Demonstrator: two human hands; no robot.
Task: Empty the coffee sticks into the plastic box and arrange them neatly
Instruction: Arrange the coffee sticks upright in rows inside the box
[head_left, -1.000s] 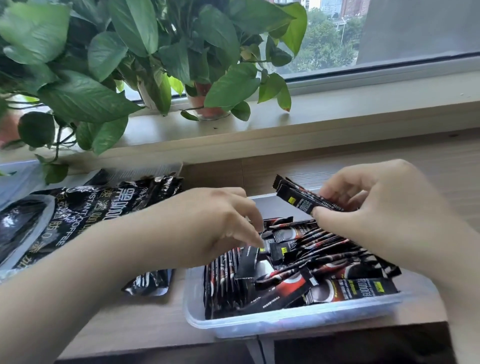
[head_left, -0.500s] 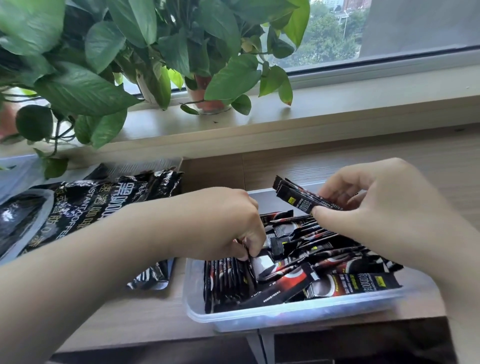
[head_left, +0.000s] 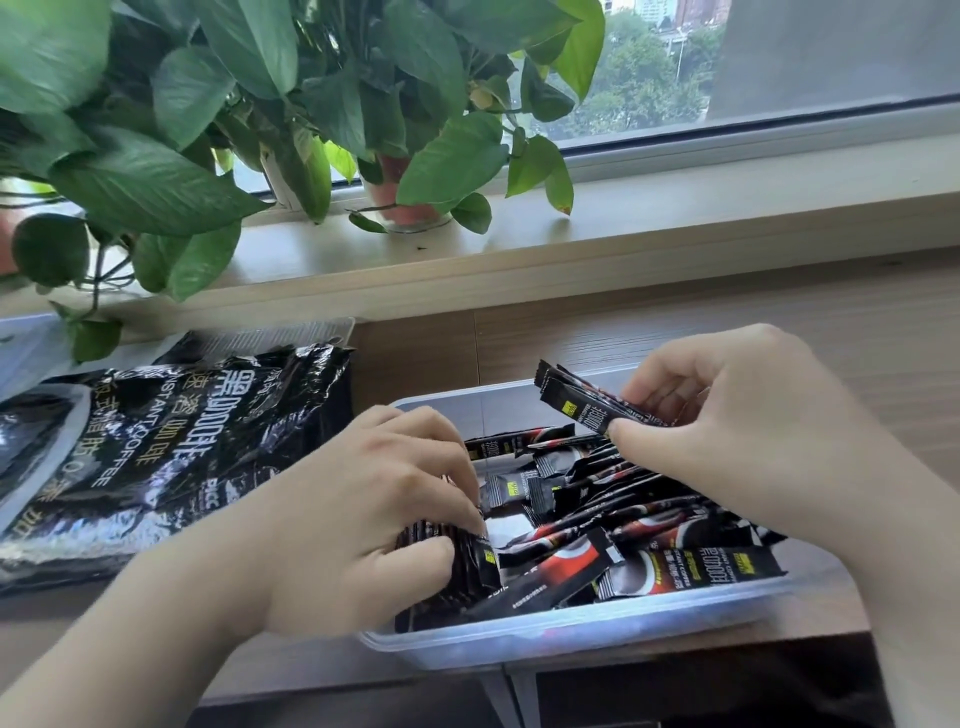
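On the bench (head_left: 883, 322), the plastic box (head_left: 571, 631) sits at the near edge and contains the coffee sticks (head_left: 665, 525), most of them in a loose, crossed heap across its middle and right. We judge the emptying step complete, since the bag (head_left: 171, 457) lies slack beside the box, and the arranging step in hand. Our left hand (head_left: 358, 519) has its fingers (head_left: 447, 462) and thumb curled around a packed row (head_left: 470, 571) standing on edge at the left end. Our right hand (head_left: 753, 431) pinches a small bundle (head_left: 576, 408) above the far wall, thumb against fingers. The next move calls for seating this bundle, aligned, against the row while the left hand braces it.
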